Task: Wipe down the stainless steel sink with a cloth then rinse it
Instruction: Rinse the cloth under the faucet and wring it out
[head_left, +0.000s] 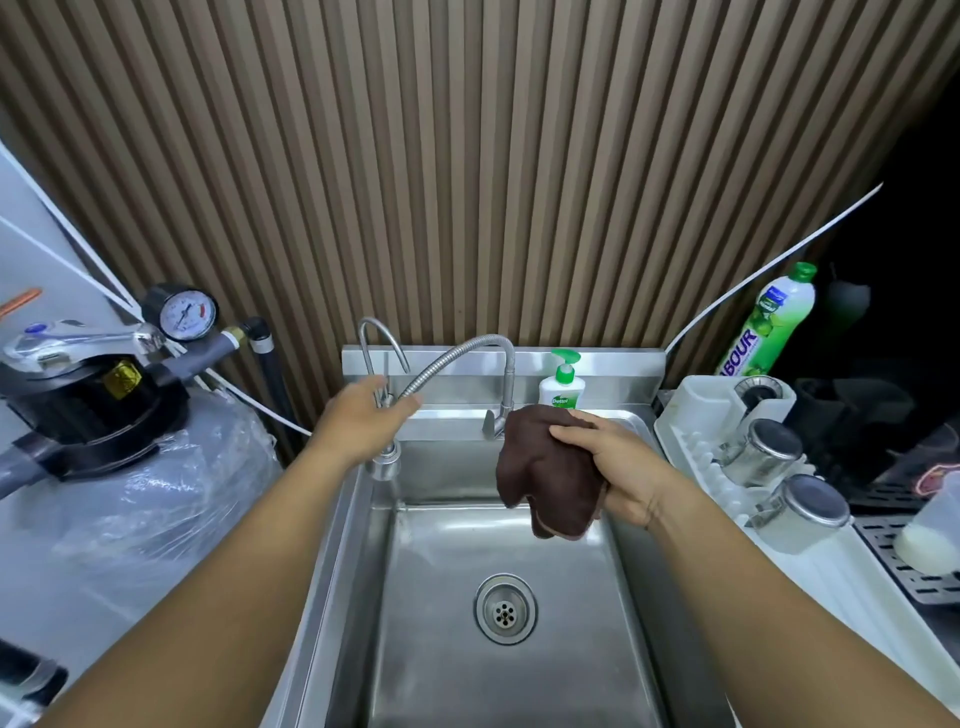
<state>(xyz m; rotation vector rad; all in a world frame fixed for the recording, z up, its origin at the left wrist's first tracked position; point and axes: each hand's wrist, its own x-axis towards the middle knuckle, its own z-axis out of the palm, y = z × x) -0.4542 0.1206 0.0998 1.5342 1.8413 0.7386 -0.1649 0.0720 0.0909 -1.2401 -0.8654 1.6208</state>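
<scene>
The stainless steel sink fills the lower middle, with its drain in the basin floor. My right hand grips a dark brown cloth, which hangs over the basin's back right, just below the flexible tap. My left hand reaches to the back left corner with straight fingers, right at the thin gooseneck tap and the flexible tap's nozzle end. I cannot tell whether the fingers touch either one. No water runs.
A Dettol soap pump bottle stands on the back ledge. A white dish rack with steel cups is on the right, a green dish liquid bottle behind it. A plastic-wrapped tank with a pressure gauge stands on the left.
</scene>
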